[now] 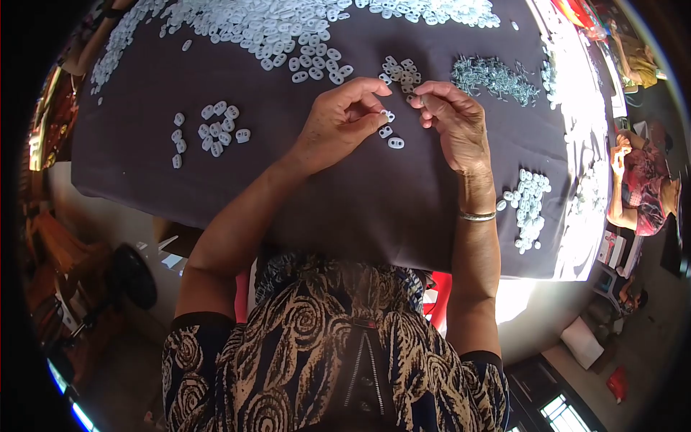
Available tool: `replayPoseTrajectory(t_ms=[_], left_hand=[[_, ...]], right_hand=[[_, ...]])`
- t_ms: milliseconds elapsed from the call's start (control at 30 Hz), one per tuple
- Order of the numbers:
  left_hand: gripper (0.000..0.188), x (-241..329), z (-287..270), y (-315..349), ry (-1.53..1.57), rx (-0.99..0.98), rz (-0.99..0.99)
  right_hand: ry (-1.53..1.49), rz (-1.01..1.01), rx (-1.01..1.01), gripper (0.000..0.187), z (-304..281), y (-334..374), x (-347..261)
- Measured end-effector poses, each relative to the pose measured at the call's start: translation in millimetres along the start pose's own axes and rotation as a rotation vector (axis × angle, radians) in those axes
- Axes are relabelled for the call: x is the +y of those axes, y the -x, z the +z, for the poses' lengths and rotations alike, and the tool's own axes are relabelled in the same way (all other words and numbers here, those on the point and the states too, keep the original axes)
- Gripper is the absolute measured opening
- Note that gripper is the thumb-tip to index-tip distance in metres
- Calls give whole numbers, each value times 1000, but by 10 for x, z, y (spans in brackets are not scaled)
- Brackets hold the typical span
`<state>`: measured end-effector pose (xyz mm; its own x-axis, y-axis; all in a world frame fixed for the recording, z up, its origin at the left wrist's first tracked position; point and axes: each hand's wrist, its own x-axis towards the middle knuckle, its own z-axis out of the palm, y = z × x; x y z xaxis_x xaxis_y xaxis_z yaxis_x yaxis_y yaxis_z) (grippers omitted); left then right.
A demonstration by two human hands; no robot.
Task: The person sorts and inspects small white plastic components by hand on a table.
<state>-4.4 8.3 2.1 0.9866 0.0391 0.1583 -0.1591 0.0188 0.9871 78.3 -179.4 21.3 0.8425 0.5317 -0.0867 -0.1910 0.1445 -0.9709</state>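
My left hand (344,119) is over the middle of the table, its index finger raised away from the thumb. A small white two-holed oval piece (389,115) shows at the thumb tip, apparently gripped between thumb and curled fingers. Two similar pieces, one of them a white oval (396,143), lie just below it on the dark cloth. Facing it, my right hand (455,126) has thumb and index finger closed in a pinch; what they hold is too small to make out. Beyond the fingertips sits a little cluster of two-holed pieces (401,70).
A large heap of white pieces (245,25) spreads along the far side. Small metal parts (493,78) are piled at far right. White pieces lie in a group at left (216,129) and a pile at right (529,205). Another person (640,180) sits beyond the right edge.
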Motion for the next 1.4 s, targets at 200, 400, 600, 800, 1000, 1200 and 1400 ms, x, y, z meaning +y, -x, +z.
replayPoseTrajectory(t_ms=[200, 400, 600, 800, 1000, 1200, 1400], left_hand=[[27, -12, -12, -5, -23, -2, 3], [28, -7, -10, 1, -42, -11, 10], [28, 12, -7, 1, -65, -15, 0], [26, -3, -8, 6, -71, -9, 13], [27, 23, -18, 4, -76, -1, 6], [27, 41, -41, -9, -122, 52, 19], [25, 43, -49, -11, -121, 51, 7]], right_hand=[[154, -56, 44, 12, -61, 13, 34], [260, -91, 97, 12, -87, 31, 29], [512, -166, 172, 14, -86, 40, 58], [696, -248, 222, 14, -176, 29, 102], [964, -404, 331, 11, -197, 19, 28], [735, -305, 245, 9, -131, 65, 33], [886, -331, 134, 10, 87, 82, 5]])
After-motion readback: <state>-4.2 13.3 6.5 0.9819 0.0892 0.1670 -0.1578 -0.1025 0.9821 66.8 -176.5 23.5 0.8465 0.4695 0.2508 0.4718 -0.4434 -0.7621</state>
